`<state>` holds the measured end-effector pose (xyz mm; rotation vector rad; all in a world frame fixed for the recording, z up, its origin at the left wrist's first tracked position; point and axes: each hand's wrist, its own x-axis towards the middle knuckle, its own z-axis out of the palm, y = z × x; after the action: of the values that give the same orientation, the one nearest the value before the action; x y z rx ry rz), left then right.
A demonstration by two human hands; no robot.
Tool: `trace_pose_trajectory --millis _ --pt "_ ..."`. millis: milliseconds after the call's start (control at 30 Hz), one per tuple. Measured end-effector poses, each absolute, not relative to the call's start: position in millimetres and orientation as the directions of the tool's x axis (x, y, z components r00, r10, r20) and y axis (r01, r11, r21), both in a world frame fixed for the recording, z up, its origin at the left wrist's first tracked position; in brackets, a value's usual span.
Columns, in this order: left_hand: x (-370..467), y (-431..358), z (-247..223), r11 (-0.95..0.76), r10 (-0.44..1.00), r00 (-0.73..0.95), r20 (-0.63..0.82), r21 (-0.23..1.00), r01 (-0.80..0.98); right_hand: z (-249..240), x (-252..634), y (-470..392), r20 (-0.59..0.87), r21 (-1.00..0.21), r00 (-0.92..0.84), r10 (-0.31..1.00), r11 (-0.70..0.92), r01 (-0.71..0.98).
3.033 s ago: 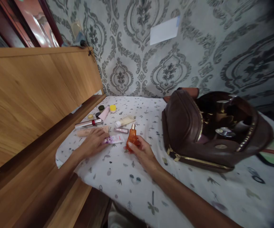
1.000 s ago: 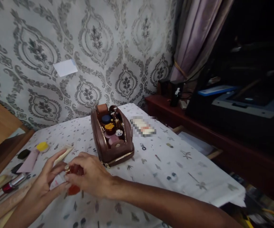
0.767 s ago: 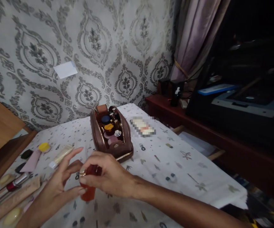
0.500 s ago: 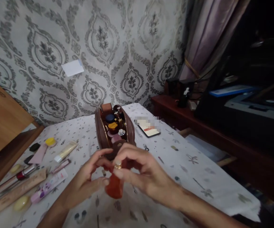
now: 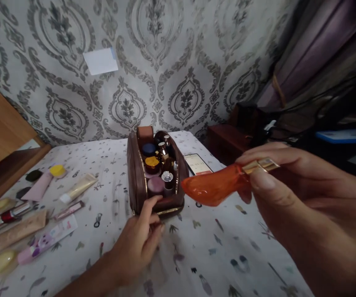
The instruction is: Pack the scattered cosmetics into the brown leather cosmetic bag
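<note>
My right hand [image 5: 301,198] pinches the gold neck of an orange, slipper-shaped glass bottle [image 5: 215,185], raised close to the camera with its tip pointing left. My left hand [image 5: 139,235] is at the near end of an unzipped brown bag [image 5: 134,173], its index finger extended against the bag's edge and the other fingers bent, holding nothing visible. Inside the bag are a dark blue lid [image 5: 148,149], a jar with a yellow lid [image 5: 152,163], a pinkish round item [image 5: 155,185] and several small bottles with shiny caps.
Several tubes, a yellow-lidded jar [image 5: 57,170] and other cosmetics lie on the left of the patterned cloth [image 5: 110,231]. A phone [image 5: 198,163] lies behind the orange bottle. Wooden furniture [image 5: 1,119] stands at the left, and a reddish-brown surface [image 5: 227,142] at the back right.
My right hand has lifted the orange bottle up, right and nearer the camera. My left hand has left the bottle and moved to the bag's near edge. The view has shifted.
</note>
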<state>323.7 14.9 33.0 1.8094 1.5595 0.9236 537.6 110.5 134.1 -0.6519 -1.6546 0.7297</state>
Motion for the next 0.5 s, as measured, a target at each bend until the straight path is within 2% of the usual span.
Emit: trace_pose_trajectory --millis 100,267,500 --pt "324.0 12.5 19.9 -0.219 0.975 0.103 0.196 0.776 0.591 133.0 527.4 124.2 0.632 -0.751 -0.242 0.736 0.659 0.041" --pt "319.0 12.7 5.4 -0.381 0.912 0.171 0.373 0.615 0.690 127.4 502.3 143.2 0.618 -0.744 -0.356 0.701 0.667 0.021" --pt "317.8 15.3 3.6 -0.395 0.881 0.148 0.449 0.525 0.754 119.0 478.3 154.7 0.520 -0.717 -0.619 0.588 0.694 0.057"
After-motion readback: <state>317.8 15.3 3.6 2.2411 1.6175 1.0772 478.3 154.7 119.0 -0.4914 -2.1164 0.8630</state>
